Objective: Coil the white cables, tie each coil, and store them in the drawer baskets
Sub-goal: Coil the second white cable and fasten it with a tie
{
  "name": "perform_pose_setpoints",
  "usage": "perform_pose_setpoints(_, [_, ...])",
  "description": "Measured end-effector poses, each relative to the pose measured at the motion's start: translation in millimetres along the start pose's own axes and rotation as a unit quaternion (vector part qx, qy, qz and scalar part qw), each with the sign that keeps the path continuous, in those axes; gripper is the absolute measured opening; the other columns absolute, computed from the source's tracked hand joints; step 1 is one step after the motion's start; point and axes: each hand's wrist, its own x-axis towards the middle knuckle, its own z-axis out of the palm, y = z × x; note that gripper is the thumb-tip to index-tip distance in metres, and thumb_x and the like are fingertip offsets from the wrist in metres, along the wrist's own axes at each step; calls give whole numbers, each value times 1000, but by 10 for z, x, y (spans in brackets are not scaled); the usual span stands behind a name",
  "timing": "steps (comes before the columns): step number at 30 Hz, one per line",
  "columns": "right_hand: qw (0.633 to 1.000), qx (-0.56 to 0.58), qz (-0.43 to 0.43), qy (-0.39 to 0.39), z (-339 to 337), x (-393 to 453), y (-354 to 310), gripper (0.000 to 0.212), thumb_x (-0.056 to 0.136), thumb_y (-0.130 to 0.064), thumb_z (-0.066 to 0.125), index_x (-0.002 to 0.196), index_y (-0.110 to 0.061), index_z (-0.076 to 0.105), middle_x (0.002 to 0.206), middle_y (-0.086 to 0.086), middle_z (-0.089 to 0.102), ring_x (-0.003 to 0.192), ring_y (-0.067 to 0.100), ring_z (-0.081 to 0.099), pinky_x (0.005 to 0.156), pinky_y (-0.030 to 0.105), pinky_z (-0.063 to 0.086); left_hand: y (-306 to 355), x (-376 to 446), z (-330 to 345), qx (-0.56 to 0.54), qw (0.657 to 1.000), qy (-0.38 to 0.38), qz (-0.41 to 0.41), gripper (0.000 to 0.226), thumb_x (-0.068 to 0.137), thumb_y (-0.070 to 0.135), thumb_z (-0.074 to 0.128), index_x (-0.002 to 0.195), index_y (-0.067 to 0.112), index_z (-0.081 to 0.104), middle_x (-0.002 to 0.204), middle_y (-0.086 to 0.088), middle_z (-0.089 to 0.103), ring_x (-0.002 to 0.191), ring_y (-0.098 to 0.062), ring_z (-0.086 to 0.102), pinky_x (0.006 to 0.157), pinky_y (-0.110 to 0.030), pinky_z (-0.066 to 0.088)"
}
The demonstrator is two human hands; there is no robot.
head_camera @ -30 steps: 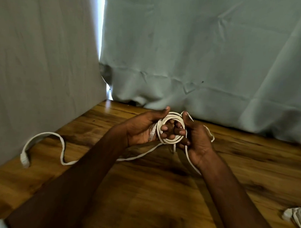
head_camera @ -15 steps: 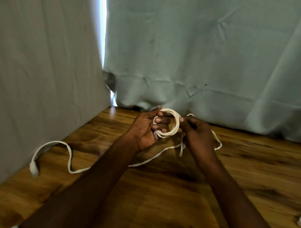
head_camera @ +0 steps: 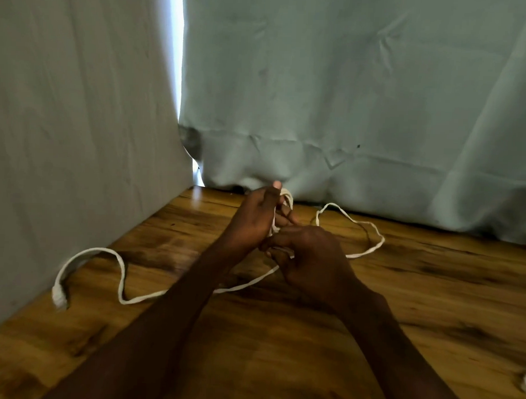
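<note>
- Both hands are occupied at centre frame: a small coil (head_camera: 286, 200) of the white cable (head_camera: 122, 272) is gripped by the left hand (head_camera: 255, 217), and the strand just below it is pinched by the right hand (head_camera: 307, 254).
- Slack is seen trailing lower left to a connector (head_camera: 58, 296) and looping right across the worktop (head_camera: 431, 294).
- Each new turn is best laid flat against the coil, under light tension, without twist.

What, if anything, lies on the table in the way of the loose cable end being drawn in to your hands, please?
Nothing visible. The white flat cable trails over bare wooden table from its white end plug to the coil gripped by the left hand and the right hand.
</note>
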Motion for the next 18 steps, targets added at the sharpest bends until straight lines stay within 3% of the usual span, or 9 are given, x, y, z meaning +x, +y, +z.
perform_pose_setpoints(3, [997, 81, -5, 16, -41, 7, 52, 20, 85, -15, 77, 97, -30, 81, 94, -13, 78, 83, 1, 69, 69, 24, 52, -93, 40, -54, 118, 991, -41, 52, 49, 105, 54, 39, 78, 17, 58, 69, -9, 66, 62, -22, 61, 63, -35, 46])
perform_pose_setpoints(5, [982, 173, 49, 51, -91, 15, 86, 18, 85, -9, 80, 96, -23, 82, 90, -8, 80, 77, 1, 71, 71, 23, 52, -111, 48, -94, 150, 984, -65, 69, 50, 103, 57, 40, 72, 23, 59, 64, -6, 62, 59, -22, 57, 62, -41, 44])
perform_pose_setpoints(7, [934, 336, 95, 77, -189, 33, 46, 16, 88, 3, 75, 101, -6, 77, 84, 8, 80, 73, 14, 76, 71, 30, 58, -76, -16, -92, 120, 987, -95, 56, 50, 107, 46, 42, 69, 20, 60, 56, -3, 58, 48, -20, 52, 52, -34, 41])
perform_pose_setpoints(9, [879, 445, 123, 115, -317, 38, -5, 20, 87, 13, 69, 107, 8, 70, 85, 21, 77, 66, 16, 75, 62, 22, 57, -12, -80, -46, 73, 990, -119, 15, 49, 109, 36, 41, 71, 11, 58, 48, 0, 50, 38, -12, 42, 44, -25, 33])
perform_pose_setpoints(11, [852, 475, 168, 145, -391, 34, -38, 21, 86, 14, 69, 107, 14, 68, 85, 19, 74, 54, 2, 67, 51, 10, 47, 32, -102, -9, 38, 990, -132, -28, 52, 110, 39, 37, 71, 8, 54, 46, 3, 42, 36, -8, 33, 42, -21, 29])
perform_pose_setpoints(15, [827, 446, 261, 222, -368, 37, 65, 16, 88, 0, 75, 97, 13, 70, 69, 9, 66, 41, -2, 52, 43, 10, 39, 65, -117, 54, 1, 987, -153, -57, 61, 101, 59, 37, 65, 13, 49, 48, 0, 32, 34, -9, 24, 39, -21, 24])
perform_pose_setpoints(18, [831, 413, 285, 241, -265, 49, 157, 11, 93, -8, 73, 93, 3, 75, 70, 3, 69, 47, -2, 55, 46, 13, 42, 40, -125, 130, -55, 987, -139, -63, 54, 107, 47, 43, 63, 16, 46, 49, -1, 28, 32, -11, 21, 41, -24, 32])
